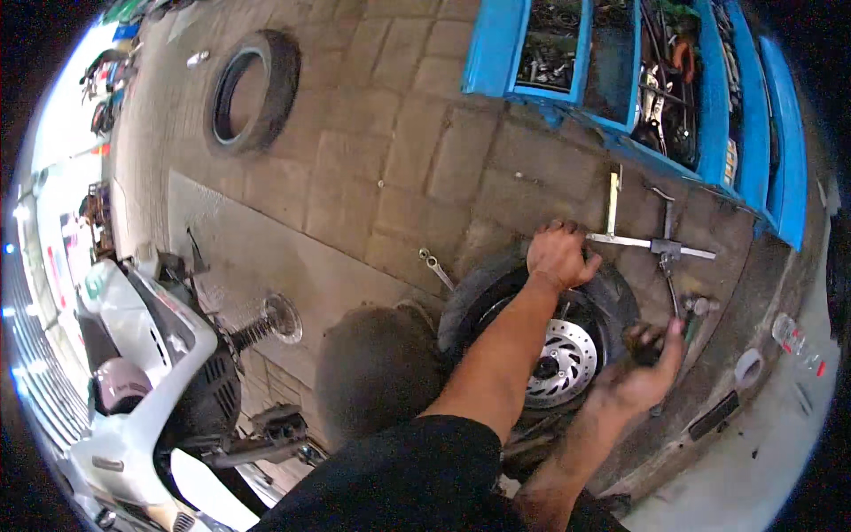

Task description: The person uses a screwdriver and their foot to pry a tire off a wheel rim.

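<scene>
A motorcycle wheel lies on the floor in front of me, with a black tyre (pixel 620 297) and a silver perforated brake disc (pixel 581 350) at its middle. My left hand (pixel 560 254) is closed over the far part of the tyre, fingers bent and thumb to the right. Beside the wheel's right edge, my right hand (pixel 651 363) is slightly blurred, its fingers curled round something dark that I cannot make out. Just beyond it lie a thin metal tool (pixel 671 285) and a hammer (pixel 701 306), whose handle is partly hidden by the hand.
Metal bar tools (pixel 651 244) lie beyond the wheel, and a combination spanner (pixel 436 269) to its left. A blue tool cabinet (pixel 492 49) stands far right. Another tyre (pixel 282 93) lies far left. A white scooter (pixel 186 355) stands near left; a plastic bottle (pixel 798 346) lies right.
</scene>
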A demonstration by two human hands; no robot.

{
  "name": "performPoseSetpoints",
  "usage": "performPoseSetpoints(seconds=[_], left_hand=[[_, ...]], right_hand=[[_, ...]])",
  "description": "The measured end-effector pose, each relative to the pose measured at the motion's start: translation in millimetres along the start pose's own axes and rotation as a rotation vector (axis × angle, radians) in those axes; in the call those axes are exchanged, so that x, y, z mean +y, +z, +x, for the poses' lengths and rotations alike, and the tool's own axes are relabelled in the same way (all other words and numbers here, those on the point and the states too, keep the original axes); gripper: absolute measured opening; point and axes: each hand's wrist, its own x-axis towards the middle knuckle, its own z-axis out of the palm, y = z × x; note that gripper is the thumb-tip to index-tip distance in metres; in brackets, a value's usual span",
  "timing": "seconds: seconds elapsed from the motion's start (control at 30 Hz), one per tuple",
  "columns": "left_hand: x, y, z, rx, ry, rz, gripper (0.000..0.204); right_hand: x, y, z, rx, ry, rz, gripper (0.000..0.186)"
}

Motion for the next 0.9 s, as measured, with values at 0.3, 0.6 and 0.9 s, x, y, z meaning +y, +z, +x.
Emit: performPoseSetpoints(seconds=[0.3, 0.6, 0.9], left_hand=[[-5, 4, -7, 0.097, 0.038, -0.025, 0.06], [19, -24, -22, 0.23, -0.106, 0.066, 0.056], [33, 9, -4, 0.279, -0.047, 0.138, 0.047]], right_hand=[[-16, -53, 1, -0.253, -0.065, -0.041, 0.027], [-249, -175, 60, -0.072, -0.58, -0.317, 0.051], [-38, -275, -5, -0.249, 0.316, -0.229, 0.053]])
